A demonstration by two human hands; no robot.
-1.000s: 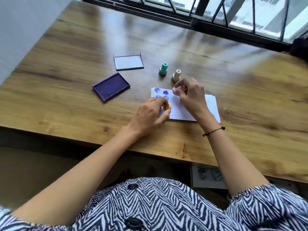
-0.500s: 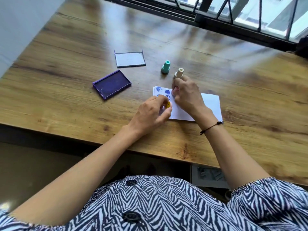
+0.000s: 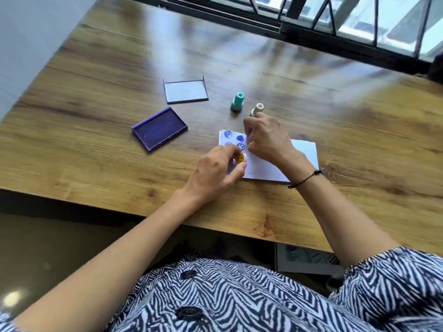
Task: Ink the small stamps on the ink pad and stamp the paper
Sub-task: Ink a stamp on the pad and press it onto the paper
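A white paper [image 3: 297, 154] lies on the wooden table [image 3: 96, 144] with several blue prints at its left end. My left hand [image 3: 215, 173] pinches a small yellow stamp [image 3: 240, 158] over the paper's near left corner, its smiley face turned up. My right hand [image 3: 266, 137] hovers over the paper's far edge with fingers bunched together; what is inside them is hidden. Just beyond its fingertips stands a beige stamp [image 3: 257, 109], and a teal stamp [image 3: 237, 101] stands to its left. The open purple ink pad [image 3: 159, 128] lies left of the paper.
The ink pad's clear lid [image 3: 185, 91] lies behind the pad. A black window frame [image 3: 311, 25] runs along the table's far edge. The table's near edge [image 3: 143, 213] runs just below my forearms.
My right hand has slid along the paper toward the beige stamp. My left hand has stayed put with the yellow stamp.
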